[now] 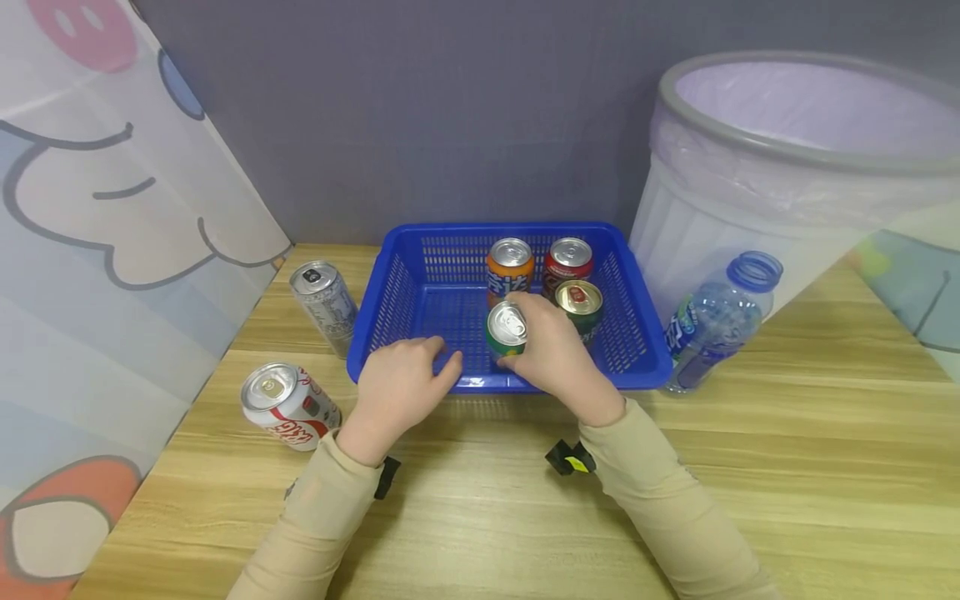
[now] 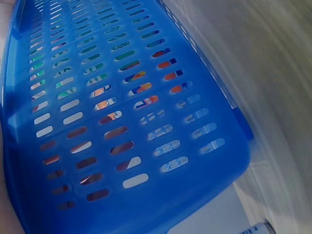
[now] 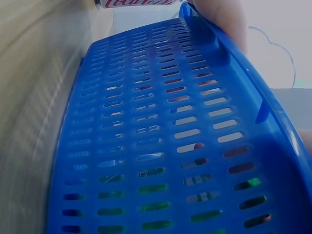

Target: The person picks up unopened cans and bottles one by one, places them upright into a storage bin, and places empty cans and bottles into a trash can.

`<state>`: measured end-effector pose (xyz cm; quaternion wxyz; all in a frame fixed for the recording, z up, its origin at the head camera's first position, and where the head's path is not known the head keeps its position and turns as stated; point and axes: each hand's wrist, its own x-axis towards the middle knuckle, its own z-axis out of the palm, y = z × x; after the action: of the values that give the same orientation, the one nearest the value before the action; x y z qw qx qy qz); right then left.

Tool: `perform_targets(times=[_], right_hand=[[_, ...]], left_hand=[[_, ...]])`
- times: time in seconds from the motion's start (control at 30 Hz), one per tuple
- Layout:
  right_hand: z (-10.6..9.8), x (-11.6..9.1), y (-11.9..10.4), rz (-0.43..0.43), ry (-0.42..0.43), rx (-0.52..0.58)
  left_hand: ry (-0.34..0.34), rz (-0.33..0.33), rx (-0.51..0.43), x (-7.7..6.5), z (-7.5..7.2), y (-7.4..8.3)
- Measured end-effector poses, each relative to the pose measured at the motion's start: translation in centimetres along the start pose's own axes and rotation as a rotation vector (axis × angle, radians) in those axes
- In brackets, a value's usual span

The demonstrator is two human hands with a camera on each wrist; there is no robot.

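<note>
A blue slotted basket point(image 1: 420, 308) stands on the wooden table. My right hand point(image 1: 525, 337) grips a green can point(image 1: 504, 327) from the side, just inside the basket's front wall. Behind it stand an orange can point(image 1: 510, 265), a red can point(image 1: 567, 260) and a gold-topped green can point(image 1: 581, 304). My left hand point(image 1: 427, 364) holds the basket's front rim, fingers curled over it. The left wrist view is filled by the basket wall point(image 2: 122, 122), with can colours showing through the slots. The right wrist view shows the same wall point(image 3: 161, 136) and my left hand point(image 3: 222, 19) on the rim.
A silver can point(image 1: 324, 304) stands left of the basket. A white cola can point(image 1: 288, 406) lies on its side near the left edge. A plastic bottle point(image 1: 712, 325) leans at the right, below a lined bin point(image 1: 787, 167). A cartoon panel closes off the left.
</note>
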<state>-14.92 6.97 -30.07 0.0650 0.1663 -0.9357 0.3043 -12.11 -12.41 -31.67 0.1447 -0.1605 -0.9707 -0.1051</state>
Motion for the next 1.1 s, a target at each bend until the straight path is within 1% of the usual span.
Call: perform_targets(times=[0.33,0.73,1.1], right_hand=[[-0.05,0.14,0.02,0.011,-0.036,0.009],[-0.06,0.32,0.05,0.070,-0.080,-0.012],[-0.04,0.47,-0.12,0.097,-0.085,-0.014]], left_hand=[[0.006,0.005,-0.003,0.03,0.04,-0.02],[0.005,0.014,-0.012,-0.04,0.05,-0.01],[0.023,0.025,-0.009,-0.02,0.02,-0.01]])
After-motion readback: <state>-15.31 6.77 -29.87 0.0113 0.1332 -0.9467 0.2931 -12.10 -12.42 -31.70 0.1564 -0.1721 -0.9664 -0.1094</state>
